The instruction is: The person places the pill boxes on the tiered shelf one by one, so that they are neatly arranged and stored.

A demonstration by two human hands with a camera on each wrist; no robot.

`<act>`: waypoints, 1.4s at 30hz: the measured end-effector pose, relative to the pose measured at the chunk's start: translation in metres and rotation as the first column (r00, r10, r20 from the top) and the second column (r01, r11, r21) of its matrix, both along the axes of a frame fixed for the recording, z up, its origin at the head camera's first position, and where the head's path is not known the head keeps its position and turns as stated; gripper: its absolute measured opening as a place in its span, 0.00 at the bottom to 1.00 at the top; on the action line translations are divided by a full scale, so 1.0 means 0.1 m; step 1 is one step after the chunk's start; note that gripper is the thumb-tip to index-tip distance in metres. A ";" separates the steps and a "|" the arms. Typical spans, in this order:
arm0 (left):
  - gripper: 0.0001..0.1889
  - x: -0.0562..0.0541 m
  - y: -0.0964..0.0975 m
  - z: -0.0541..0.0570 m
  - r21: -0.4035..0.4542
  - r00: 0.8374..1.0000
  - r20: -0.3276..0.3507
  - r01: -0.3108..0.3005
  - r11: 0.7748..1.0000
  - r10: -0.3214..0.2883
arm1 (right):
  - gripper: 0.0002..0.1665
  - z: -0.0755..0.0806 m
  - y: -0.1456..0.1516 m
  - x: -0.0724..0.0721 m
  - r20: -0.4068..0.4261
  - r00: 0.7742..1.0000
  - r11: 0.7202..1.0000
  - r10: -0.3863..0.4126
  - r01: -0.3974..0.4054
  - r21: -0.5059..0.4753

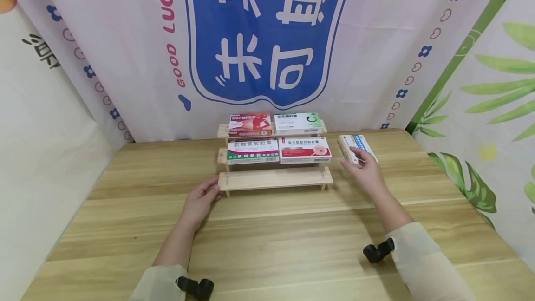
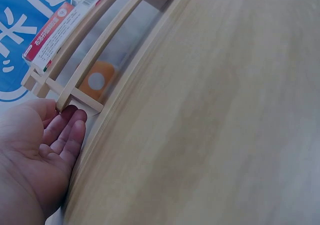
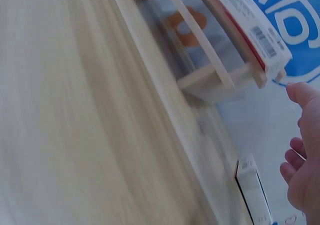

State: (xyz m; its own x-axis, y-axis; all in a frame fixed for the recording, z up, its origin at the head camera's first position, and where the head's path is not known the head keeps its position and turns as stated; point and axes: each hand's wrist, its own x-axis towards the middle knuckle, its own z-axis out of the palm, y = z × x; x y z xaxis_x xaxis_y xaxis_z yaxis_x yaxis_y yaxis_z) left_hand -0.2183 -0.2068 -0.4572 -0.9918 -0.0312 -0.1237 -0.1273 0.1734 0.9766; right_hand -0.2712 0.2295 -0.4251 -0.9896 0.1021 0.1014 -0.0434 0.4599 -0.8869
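A three-tier wooden display rack [image 1: 273, 179] stands on the table. My left hand [image 1: 202, 202] pinches the left end of its lowest shelf [image 2: 92, 67], thumb above and fingers below. On the top tier lie a red medicine box [image 1: 250, 125] and a white-and-green medicine box [image 1: 296, 123]. The middle tier bears a white, green and purple medicine box [image 1: 252, 151] and a white-and-red medicine box [image 1: 305, 147]. To the right of the rack, my right hand [image 1: 365, 171] hovers by a blue-and-white medicine box [image 1: 356, 145] lying on the table; its fingers are loosely bent and hold nothing.
The wooden table [image 1: 271, 245] reaches back to a hanging cloth [image 1: 138, 59] with a blue printed shield, close behind the rack. Cloths with printed leaves [image 1: 501, 82] and lettering hang at the sides. Small black cameras [image 1: 378, 251] sit at both wrists.
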 end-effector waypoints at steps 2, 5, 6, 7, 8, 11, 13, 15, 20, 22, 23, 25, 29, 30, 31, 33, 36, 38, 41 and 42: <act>0.23 0.00 0.00 0.00 0.002 1.000 -0.001 0.000 1.000 0.000 | 0.41 -0.02 0.08 -0.01 0.028 0.999 0.997 -0.041 0.039 0.065; 0.23 0.01 -0.01 0.00 0.002 1.000 -0.001 0.003 1.000 -0.003 | 0.44 -0.07 0.18 -0.03 0.062 0.992 0.982 -0.107 0.096 0.160; 0.23 0.01 -0.01 0.00 0.003 1.000 0.001 0.002 1.000 -0.002 | 0.45 -0.09 0.20 -0.04 0.075 0.989 0.977 -0.128 0.113 0.182; 0.23 0.01 -0.01 0.00 0.002 1.000 0.002 0.004 1.000 -0.004 | 0.46 -0.11 0.23 -0.05 0.084 0.985 0.971 -0.149 0.130 0.201; 0.23 0.01 -0.01 0.00 0.000 1.000 0.004 0.005 1.000 -0.005 | 0.47 -0.12 0.25 -0.05 0.093 0.981 0.965 -0.169 0.146 0.216; 0.23 0.01 -0.01 0.00 -0.002 1.000 0.005 0.007 1.000 -0.007 | 0.50 -0.18 0.29 -0.08 0.122 0.969 0.952 -0.215 0.180 0.248; 0.23 0.01 -0.01 0.00 0.000 1.000 0.005 0.004 1.000 -0.004 | 0.53 -0.21 0.31 -0.11 0.142 0.962 0.944 -0.234 0.190 0.270; 0.23 0.01 -0.01 0.00 0.005 1.000 0.005 0.002 1.000 -0.002 | 0.55 -0.25 0.31 -0.13 0.164 0.955 0.939 -0.247 0.194 0.283; 0.23 0.00 0.00 -0.01 0.012 1.000 0.008 -0.005 1.000 0.005 | 0.59 -0.32 0.28 -0.18 0.199 0.941 0.932 -0.274 0.209 0.296; 0.23 0.00 0.00 -0.01 0.015 1.000 0.010 -0.007 1.000 0.007 | 0.59 -0.33 0.26 -0.19 0.202 0.937 0.929 -0.284 0.218 0.298; 0.23 -0.01 0.00 -0.01 0.017 1.000 0.011 -0.008 1.000 0.008 | 0.59 -0.33 0.25 -0.19 0.204 0.935 0.928 -0.289 0.221 0.300; 0.23 -0.01 0.00 0.00 0.017 1.000 0.014 -0.011 1.000 0.011 | 0.58 -0.32 0.24 -0.19 0.206 0.932 0.924 -0.297 0.227 0.307; 0.23 0.00 0.00 0.00 0.008 1.000 0.017 -0.015 1.000 0.015 | 0.58 -0.33 0.23 -0.20 0.213 0.924 0.915 -0.317 0.239 0.325; 0.23 0.00 0.00 0.00 0.006 1.000 0.019 -0.015 1.000 0.015 | 0.58 -0.33 0.22 -0.21 0.214 0.922 0.913 -0.323 0.243 0.329; 0.23 0.00 0.00 0.00 0.004 1.000 0.020 -0.015 1.000 0.015 | 0.58 -0.33 0.22 -0.21 0.217 0.919 0.910 -0.331 0.249 0.332; 0.23 0.00 0.00 -0.01 0.001 1.000 0.022 -0.015 1.000 0.015 | 0.58 -0.33 0.21 -0.23 0.216 0.911 0.903 -0.350 0.267 0.337; 0.23 0.00 0.00 -0.01 -0.002 1.000 0.024 -0.008 1.000 0.008 | 0.57 -0.32 0.20 -0.26 0.213 0.901 0.890 -0.377 0.289 0.352; 0.23 0.00 0.00 -0.02 -0.003 1.000 0.024 -0.004 1.000 0.004 | 0.57 -0.31 0.20 -0.26 0.212 0.897 0.885 -0.388 0.298 0.358; 0.23 0.00 0.00 -0.02 -0.004 1.000 0.023 -0.002 1.000 0.002 | 0.56 -0.30 0.21 -0.25 0.214 0.895 0.885 -0.392 0.303 0.354; 0.23 0.00 -0.01 -0.02 -0.004 1.000 0.021 -0.002 1.000 0.002 | 0.56 -0.31 0.22 -0.25 0.217 0.895 0.887 -0.390 0.302 0.348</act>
State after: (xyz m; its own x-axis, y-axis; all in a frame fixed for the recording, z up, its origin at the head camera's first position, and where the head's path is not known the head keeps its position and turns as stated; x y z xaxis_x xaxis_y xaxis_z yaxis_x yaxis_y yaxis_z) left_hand -0.2182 -0.2075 -0.4595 -0.9889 -0.0333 -0.1447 -0.1484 0.1770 0.9730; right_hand -0.2963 0.2516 -0.4561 -0.8879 0.4518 -0.0867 0.3915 0.6432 -0.6580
